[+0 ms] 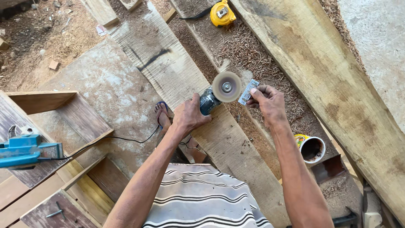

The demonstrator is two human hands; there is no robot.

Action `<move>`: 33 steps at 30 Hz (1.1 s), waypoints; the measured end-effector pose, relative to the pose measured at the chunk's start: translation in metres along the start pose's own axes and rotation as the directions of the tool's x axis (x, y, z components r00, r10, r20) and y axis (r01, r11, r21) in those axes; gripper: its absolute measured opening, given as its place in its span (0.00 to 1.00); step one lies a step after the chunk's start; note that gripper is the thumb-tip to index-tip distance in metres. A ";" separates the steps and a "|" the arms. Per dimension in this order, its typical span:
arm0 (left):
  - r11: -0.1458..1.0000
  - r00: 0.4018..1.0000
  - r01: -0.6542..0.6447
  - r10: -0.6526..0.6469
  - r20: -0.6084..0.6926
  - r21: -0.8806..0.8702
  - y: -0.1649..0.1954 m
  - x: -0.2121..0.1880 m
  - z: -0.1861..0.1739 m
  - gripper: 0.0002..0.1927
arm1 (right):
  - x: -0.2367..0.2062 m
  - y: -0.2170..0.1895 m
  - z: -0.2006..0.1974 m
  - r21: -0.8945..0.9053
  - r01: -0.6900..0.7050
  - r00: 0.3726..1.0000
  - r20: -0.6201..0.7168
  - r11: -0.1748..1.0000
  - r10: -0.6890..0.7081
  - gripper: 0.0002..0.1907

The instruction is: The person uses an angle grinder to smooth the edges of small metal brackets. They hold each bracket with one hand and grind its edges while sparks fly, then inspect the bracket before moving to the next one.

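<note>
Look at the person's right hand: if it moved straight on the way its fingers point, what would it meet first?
The right hand, holding a small metal piece, points left; it would probably first meet the grinder's round disc, though depth is unclear.

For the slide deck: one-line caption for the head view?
Left hand grips an angle grinder; right hand holds a small metal wrench beside its disc, above wooden planks.

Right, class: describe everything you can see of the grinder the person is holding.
The grinder is a small handheld power tool with a dark bluish-grey body. A round, tan, worn-looking disc with a metal centre nut faces the camera. The left hand grips the body from below; the right hand holds a small flat metal piece at the disc's edge. It hangs above a plank.
</note>
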State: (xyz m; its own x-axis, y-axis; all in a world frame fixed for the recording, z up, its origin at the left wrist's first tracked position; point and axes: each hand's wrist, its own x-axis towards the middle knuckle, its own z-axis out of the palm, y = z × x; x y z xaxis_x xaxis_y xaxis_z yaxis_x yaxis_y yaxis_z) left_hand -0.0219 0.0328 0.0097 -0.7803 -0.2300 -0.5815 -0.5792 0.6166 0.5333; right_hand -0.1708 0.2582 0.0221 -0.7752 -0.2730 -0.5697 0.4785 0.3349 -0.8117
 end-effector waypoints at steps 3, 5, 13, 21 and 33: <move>1.000 1.000 -0.011 0.011 -0.015 0.000 -0.004 0.001 0.001 0.35 | 0.011 -0.002 0.004 -0.074 0.009 1.000 -0.018 0.997 -0.011 0.05; 1.000 1.000 -0.005 0.005 -0.002 -0.008 -0.006 0.002 0.001 0.35 | 0.016 -0.001 0.006 -0.102 0.023 0.999 -0.034 0.994 -0.027 0.05; 1.000 0.999 0.018 -0.017 0.032 -0.013 -0.006 0.003 0.000 0.34 | 0.025 0.005 0.006 -0.068 0.011 1.000 -0.003 0.998 -0.011 0.05; 1.000 1.000 0.009 -0.009 0.013 -0.027 -0.003 0.003 0.002 0.33 | 0.021 0.013 0.009 -0.075 0.019 1.000 0.016 0.997 -0.018 0.06; 1.000 1.000 0.014 -0.013 0.027 -0.007 -0.002 0.004 0.003 0.33 | 0.008 0.014 0.017 -0.076 -0.028 1.000 0.005 0.997 0.029 0.07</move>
State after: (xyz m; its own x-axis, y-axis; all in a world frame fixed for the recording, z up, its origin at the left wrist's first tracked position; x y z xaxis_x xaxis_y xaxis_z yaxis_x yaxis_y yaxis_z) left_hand -0.0228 0.0325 0.0048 -0.7658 -0.2178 -0.6051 -0.5913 0.6082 0.5296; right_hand -0.1635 0.2450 0.0039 -0.7591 -0.2678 -0.5933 0.4675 0.4100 -0.7832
